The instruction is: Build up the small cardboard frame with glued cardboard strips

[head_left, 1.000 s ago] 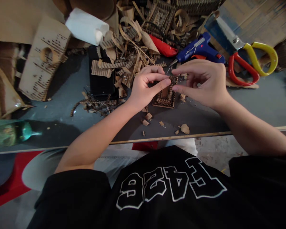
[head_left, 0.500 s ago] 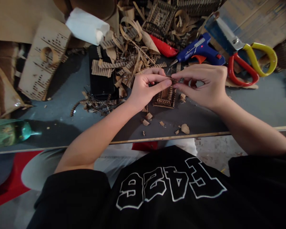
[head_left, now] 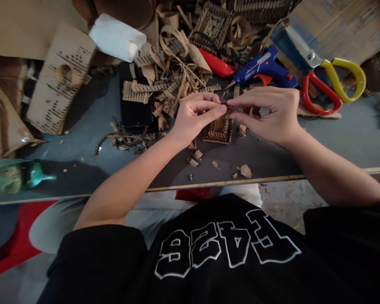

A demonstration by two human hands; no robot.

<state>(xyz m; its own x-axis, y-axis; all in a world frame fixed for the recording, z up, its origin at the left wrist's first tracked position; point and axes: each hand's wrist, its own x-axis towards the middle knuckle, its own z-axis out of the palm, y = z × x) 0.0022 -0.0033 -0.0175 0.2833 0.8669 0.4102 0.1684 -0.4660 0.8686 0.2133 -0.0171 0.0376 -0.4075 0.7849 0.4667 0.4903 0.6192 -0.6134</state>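
A small rectangular frame of corrugated cardboard [head_left: 219,131] lies on the grey table [head_left: 335,135]. My left hand [head_left: 193,116] and my right hand [head_left: 267,112] meet above its far end. Thumbs and forefingers of both pinch a small cardboard strip [head_left: 228,107] at the frame's top edge. The strip is mostly hidden by my fingertips. Small cardboard crumbs [head_left: 245,170] lie between the frame and the table's near edge.
A blue glue gun [head_left: 266,67] lies just beyond my right hand, with red and yellow scissors [head_left: 329,82] to its right. A heap of cardboard strips [head_left: 171,71], a black box [head_left: 134,101] and a white roll [head_left: 117,37] sit behind. A green bottle [head_left: 11,177] lies at left.
My right hand moved left and closed its fingers toward my left hand, so both now pinch the strip over the frame's top edge. My left hand hardly moved.
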